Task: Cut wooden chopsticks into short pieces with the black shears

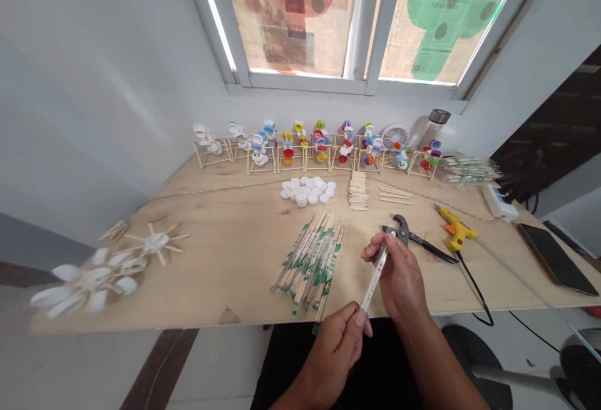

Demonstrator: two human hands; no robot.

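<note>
Both my hands hold a slim wrapped pair of chopsticks [373,286], slanted over the table's front edge. My left hand [342,344] grips its lower end between thumb and fingers. Higher up, my right hand [402,275] pinches the upper end. Just left of my hands lies a pile of wrapped chopsticks [310,260] with green print. Black-handled cutters [425,244] rest on the wood right behind my right hand. Farther back are white bottle caps [307,189], a stack of short sticks [358,191] and a few longer loose sticks [394,195].
On the right lie a yellow glue gun [455,228], a phone [558,258] and a power strip [500,202]. Stick frames with colourful caps [322,144] line the back, beside a small fan [394,138] and a bottle [429,128]. Stick wheels [156,243] sit at left.
</note>
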